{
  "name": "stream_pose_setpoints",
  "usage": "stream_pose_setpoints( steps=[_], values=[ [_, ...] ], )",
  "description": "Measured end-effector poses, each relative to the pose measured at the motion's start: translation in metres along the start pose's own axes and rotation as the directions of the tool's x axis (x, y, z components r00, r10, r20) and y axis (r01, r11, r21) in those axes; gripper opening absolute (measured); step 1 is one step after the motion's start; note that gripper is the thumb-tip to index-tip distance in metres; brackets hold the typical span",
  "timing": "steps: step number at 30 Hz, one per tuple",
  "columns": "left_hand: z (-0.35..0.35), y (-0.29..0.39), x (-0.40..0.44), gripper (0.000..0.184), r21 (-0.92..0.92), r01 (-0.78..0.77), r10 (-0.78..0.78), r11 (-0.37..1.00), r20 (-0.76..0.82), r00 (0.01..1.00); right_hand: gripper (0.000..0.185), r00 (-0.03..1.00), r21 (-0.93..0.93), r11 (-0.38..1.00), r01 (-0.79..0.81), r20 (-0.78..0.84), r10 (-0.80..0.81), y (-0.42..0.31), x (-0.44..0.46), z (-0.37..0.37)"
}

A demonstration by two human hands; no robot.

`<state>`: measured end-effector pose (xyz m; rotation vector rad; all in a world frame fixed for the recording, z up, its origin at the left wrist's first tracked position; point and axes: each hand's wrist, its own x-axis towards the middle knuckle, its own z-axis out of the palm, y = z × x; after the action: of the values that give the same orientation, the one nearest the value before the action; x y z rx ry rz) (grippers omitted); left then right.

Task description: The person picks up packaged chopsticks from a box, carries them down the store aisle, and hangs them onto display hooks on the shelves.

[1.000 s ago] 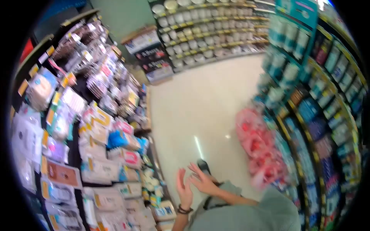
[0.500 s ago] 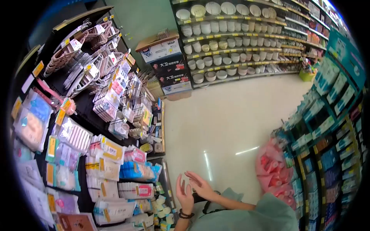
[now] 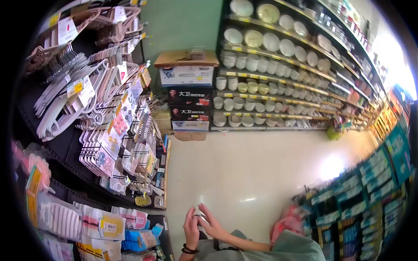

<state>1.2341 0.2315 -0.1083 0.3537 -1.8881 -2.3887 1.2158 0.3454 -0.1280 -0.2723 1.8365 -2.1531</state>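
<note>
My left hand (image 3: 190, 229), with dark beads on its wrist, is raised in front of my body at the lower middle of the view. Close beside it, my right hand (image 3: 212, 223) reaches in from the right, fingers stretched out. The two hands overlap in view near the fingers; whether they touch I cannot tell. Both look open, with no object visible in either. To the left of them, the nearest goods are blue packs (image 3: 141, 238) on the shelf.
Hangers (image 3: 69, 102) and packaged goods line the left rack. Stacked mop boxes (image 3: 190, 96) stand by the green wall. Shelves of bowls and plates (image 3: 254, 38) run along the back. On the right are a teal display (image 3: 348, 195) and a pink bag (image 3: 287, 224).
The view has tilted up and shifted forward, so the back shelves and boxes look larger and lower. My hands remain together, fingers extended, slightly further left in the view.
</note>
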Motion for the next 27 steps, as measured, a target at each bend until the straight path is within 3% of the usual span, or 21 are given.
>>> stream_pose_setpoints(
  steps=[1, 2, 4, 5, 6, 7, 9, 11, 12, 14, 15, 17, 19, 21, 24, 25, 27],
  values=[
    [-0.003, 0.004, 0.026, 0.047, -0.046, -0.045, 0.046, 0.998, 0.018, 0.999, 0.06, 0.999, -0.028, 0.999, 0.016, 0.034, -0.015, -0.005, 0.029, 0.002],
    [-0.007, 0.001, 0.052, 0.047, -0.084, -0.09, 0.093, 0.992, 0.037, 0.995, 0.06, 0.989, -0.221, 0.969, 0.107, 0.121, -0.081, -0.021, 0.053, 0.002],
    [-0.018, -0.001, 0.101, 0.052, -0.053, -0.107, 0.113, 0.993, 0.127, 0.985, 0.06, 0.997, -0.199, 0.979, 0.051, 0.072, -0.037, -0.017, 0.098, 0.002],
    [-0.017, 0.007, 0.119, 0.052, -0.054, -0.089, 0.094, 0.995, 0.094, 0.991, 0.06, 0.999, -0.18, 0.983, 0.027, 0.034, -0.021, -0.013, 0.118, 0.002],
    [-0.014, 0.016, 0.139, 0.052, -0.051, -0.073, 0.076, 0.996, 0.069, 0.995, 0.061, 0.992, -0.134, 0.985, 0.112, -0.045, -0.119, -0.009, 0.14, 0.002],
    [-0.012, 0.023, 0.159, 0.052, -0.047, -0.061, 0.063, 0.997, 0.049, 0.997, 0.061, 0.994, -0.132, 0.986, 0.103, -0.016, -0.106, -0.007, 0.158, -0.001],
    [-0.012, 0.014, 0.198, 0.049, 0.085, -0.148, 0.144, 0.985, 0.054, 0.988, 0.06, 0.994, -0.138, 0.985, 0.103, 0.045, -0.098, -0.011, 0.196, -0.016],
    [0.005, 0.016, 0.236, 0.048, 0.127, -0.242, 0.234, 0.962, 0.079, 0.969, 0.06, 0.995, -0.029, 0.994, 0.101, -0.023, -0.101, -0.016, 0.234, -0.026],
    [0.011, 0.012, 0.256, 0.046, 0.043, -0.179, 0.174, 0.983, 0.103, 0.979, 0.06, 0.99, -0.023, 0.992, 0.126, -0.059, -0.127, -0.018, 0.252, -0.032],
    [0.024, 0.006, 0.307, 0.045, 0.052, -0.199, 0.19, 0.979, 0.145, 0.971, 0.059, 0.983, -0.022, 0.989, 0.147, -0.105, -0.149, -0.021, 0.293, -0.053],
    [0.03, 0.009, 0.332, 0.044, 0.065, -0.206, 0.193, 0.976, 0.167, 0.967, 0.057, 0.987, -0.073, 0.987, 0.144, -0.059, -0.148, -0.016, 0.317, -0.07],
    [0.044, 0.01, 0.385, 0.04, 0.238, -0.327, 0.288, 0.914, 0.185, 0.939, 0.055, 1.0, 0.069, 0.997, 0.023, 0.013, -0.024, -0.009, 0.369, -0.1],
    [0.052, 0.003, 0.445, 0.038, 0.357, -0.383, 0.296, 0.852, 0.273, 0.915, 0.056, 0.987, 0.145, 0.98, 0.138, -0.098, -0.125, -0.005, 0.424, -0.117],
    [0.074, 0.015, 0.5, 0.034, 0.328, -0.275, 0.209, 0.904, 0.222, 0.952, 0.056, 0.993, 0.04, 0.993, 0.114, -0.038, -0.112, -0.014, 0.481, -0.149],
    [0.117, 0.052, 0.584, 0.027, 0.302, -0.201, 0.155, 0.932, 0.168, 0.974, 0.045, 0.98, 0.072, 0.989, 0.131, -0.161, -0.118, -0.042, 0.557, -0.194],
    [0.127, 0.054, 0.615, 0.025, 0.282, -0.225, 0.186, 0.933, 0.16, 0.97, 0.04, 0.978, 0.097, 0.989, 0.108, -0.191, -0.088, -0.053, 0.582, -0.215],
    [0.15, 0.074, 0.672, 0.026, 0.435, -0.346, 0.256, 0.831, 0.254, 0.933, 0.032, 0.944, 0.213, 0.966, 0.146, -0.323, -0.071, -0.055, 0.63, -0.247]
  ],
)
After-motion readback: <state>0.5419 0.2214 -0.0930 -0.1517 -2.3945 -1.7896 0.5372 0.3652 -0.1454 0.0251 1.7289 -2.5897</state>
